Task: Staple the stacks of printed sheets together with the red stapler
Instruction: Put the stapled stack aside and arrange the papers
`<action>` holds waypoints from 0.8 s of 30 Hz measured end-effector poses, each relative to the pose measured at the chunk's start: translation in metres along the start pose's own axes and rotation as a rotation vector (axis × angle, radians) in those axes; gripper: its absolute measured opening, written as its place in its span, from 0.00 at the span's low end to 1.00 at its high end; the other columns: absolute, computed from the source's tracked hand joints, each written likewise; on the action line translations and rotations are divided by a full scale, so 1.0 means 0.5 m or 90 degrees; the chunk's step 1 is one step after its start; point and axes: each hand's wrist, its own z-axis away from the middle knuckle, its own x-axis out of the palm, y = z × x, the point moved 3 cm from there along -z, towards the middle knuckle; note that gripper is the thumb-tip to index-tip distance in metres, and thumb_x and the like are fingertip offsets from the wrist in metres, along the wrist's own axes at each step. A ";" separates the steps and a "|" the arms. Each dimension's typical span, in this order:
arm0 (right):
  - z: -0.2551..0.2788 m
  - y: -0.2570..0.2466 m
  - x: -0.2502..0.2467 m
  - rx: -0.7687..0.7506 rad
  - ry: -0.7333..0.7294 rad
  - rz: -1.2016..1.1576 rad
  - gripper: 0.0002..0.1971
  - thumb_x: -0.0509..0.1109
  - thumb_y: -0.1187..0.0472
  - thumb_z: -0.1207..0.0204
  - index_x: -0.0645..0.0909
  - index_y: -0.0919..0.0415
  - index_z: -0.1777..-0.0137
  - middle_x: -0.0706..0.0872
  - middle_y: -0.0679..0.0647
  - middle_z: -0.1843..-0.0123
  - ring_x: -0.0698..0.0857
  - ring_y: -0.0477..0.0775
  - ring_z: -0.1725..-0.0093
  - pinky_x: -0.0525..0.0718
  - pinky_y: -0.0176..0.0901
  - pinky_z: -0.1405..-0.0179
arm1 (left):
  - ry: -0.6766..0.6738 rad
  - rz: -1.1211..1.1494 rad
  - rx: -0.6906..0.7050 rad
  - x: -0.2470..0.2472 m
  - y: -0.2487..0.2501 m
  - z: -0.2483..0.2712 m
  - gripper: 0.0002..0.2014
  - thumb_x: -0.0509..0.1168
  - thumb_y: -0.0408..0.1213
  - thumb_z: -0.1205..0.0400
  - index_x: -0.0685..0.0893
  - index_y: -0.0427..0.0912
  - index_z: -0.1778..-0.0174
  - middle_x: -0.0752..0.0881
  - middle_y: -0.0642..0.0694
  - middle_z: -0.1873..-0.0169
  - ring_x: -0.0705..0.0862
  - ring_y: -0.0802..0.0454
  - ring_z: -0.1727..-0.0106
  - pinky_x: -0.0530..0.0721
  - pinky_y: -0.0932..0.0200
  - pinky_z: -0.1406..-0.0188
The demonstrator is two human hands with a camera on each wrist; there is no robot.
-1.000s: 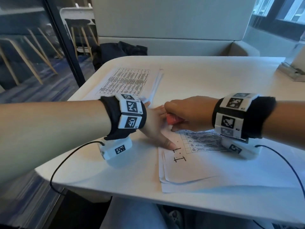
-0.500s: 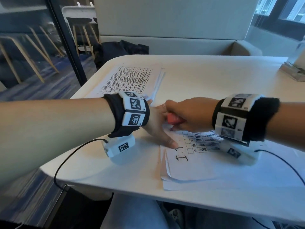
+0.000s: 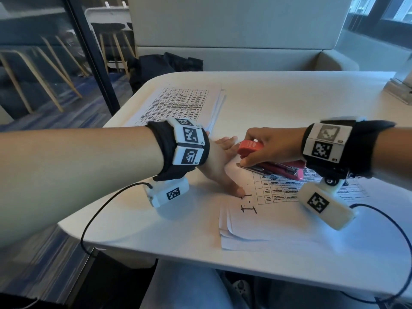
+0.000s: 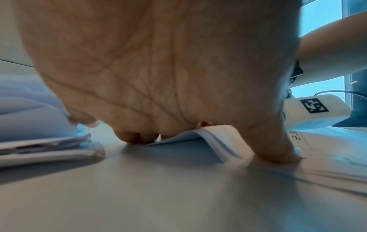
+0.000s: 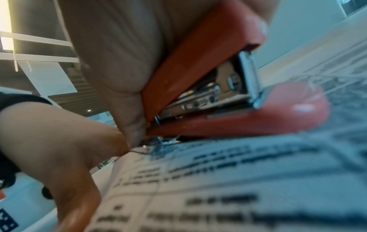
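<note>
Behind white table (image 3: pixel 289 103), grey sofa (image 3: pixel 223 30).

red stapler (image 3: pixel 265 160) hinged open on near printed stack (image 3: pixel 278 210); second stack (image 3: pixel 178 105) far left.

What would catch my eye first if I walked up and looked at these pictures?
Probably the red stapler, gripped by the right hand with its top lifted open over the corner of a printed stack near the table's front edge. Next, the left hand pressing that stack flat with a fingertip. Both wrists wear black bands with white coded tags, and a second printed stack lies farther back on the left.
</note>
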 end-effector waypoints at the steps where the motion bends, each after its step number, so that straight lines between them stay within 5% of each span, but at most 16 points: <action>1: 0.001 0.002 -0.001 -0.005 0.003 -0.028 0.22 0.74 0.43 0.29 0.74 0.53 0.42 0.85 0.53 0.51 0.87 0.53 0.58 0.88 0.50 0.52 | 0.001 -0.006 -0.001 0.000 0.000 0.001 0.62 0.59 0.79 0.36 0.29 0.52 0.19 0.32 0.47 0.18 0.33 0.52 0.17 0.33 0.35 0.21; 4: 0.008 0.002 -0.001 -0.016 -0.011 -0.175 0.17 0.73 0.48 0.27 0.76 0.54 0.44 0.87 0.57 0.53 0.87 0.56 0.59 0.87 0.47 0.61 | -0.007 -0.020 -0.019 0.000 0.001 0.004 0.63 0.59 0.79 0.37 0.30 0.51 0.19 0.32 0.48 0.18 0.34 0.53 0.17 0.33 0.37 0.21; 7: 0.009 -0.003 0.000 -0.042 -0.022 -0.086 0.19 0.73 0.44 0.28 0.76 0.53 0.43 0.87 0.56 0.51 0.88 0.57 0.54 0.87 0.50 0.53 | -0.008 -0.018 -0.013 -0.002 0.005 0.007 0.63 0.60 0.78 0.37 0.32 0.51 0.18 0.31 0.49 0.18 0.33 0.52 0.17 0.33 0.37 0.22; 14: 0.021 -0.007 -0.007 -0.040 0.008 0.026 0.22 0.72 0.39 0.29 0.74 0.51 0.42 0.83 0.50 0.51 0.84 0.48 0.57 0.84 0.41 0.58 | 0.031 -0.042 -0.021 -0.011 0.012 0.013 0.62 0.61 0.78 0.37 0.39 0.47 0.16 0.40 0.46 0.16 0.42 0.50 0.15 0.40 0.38 0.20; 17: 0.029 -0.004 -0.009 -0.023 0.035 0.074 0.25 0.69 0.35 0.29 0.74 0.52 0.41 0.82 0.48 0.51 0.83 0.46 0.57 0.85 0.43 0.53 | 0.069 -0.107 -0.003 -0.021 0.027 0.022 0.56 0.59 0.79 0.37 0.64 0.41 0.21 0.65 0.43 0.21 0.61 0.44 0.19 0.56 0.35 0.21; 19: 0.034 -0.001 -0.013 -0.016 0.054 0.095 0.26 0.67 0.34 0.29 0.74 0.53 0.41 0.81 0.48 0.52 0.81 0.45 0.58 0.83 0.42 0.53 | 0.102 -0.133 0.010 -0.029 0.033 0.028 0.48 0.59 0.80 0.39 0.79 0.43 0.35 0.78 0.46 0.34 0.77 0.44 0.34 0.73 0.42 0.32; 21: 0.040 0.003 -0.017 -0.010 0.059 0.093 0.27 0.66 0.33 0.29 0.75 0.53 0.41 0.81 0.47 0.52 0.80 0.44 0.58 0.83 0.42 0.53 | 0.097 -0.124 0.006 -0.028 0.031 0.033 0.46 0.62 0.78 0.38 0.78 0.42 0.36 0.78 0.47 0.33 0.81 0.46 0.41 0.80 0.47 0.42; 24: 0.046 0.007 -0.023 -0.004 0.052 0.080 0.26 0.68 0.33 0.31 0.75 0.51 0.43 0.82 0.47 0.51 0.82 0.46 0.57 0.84 0.42 0.54 | 0.058 -0.071 0.010 -0.020 0.024 0.040 0.46 0.64 0.71 0.32 0.72 0.40 0.27 0.69 0.46 0.25 0.77 0.46 0.33 0.79 0.47 0.36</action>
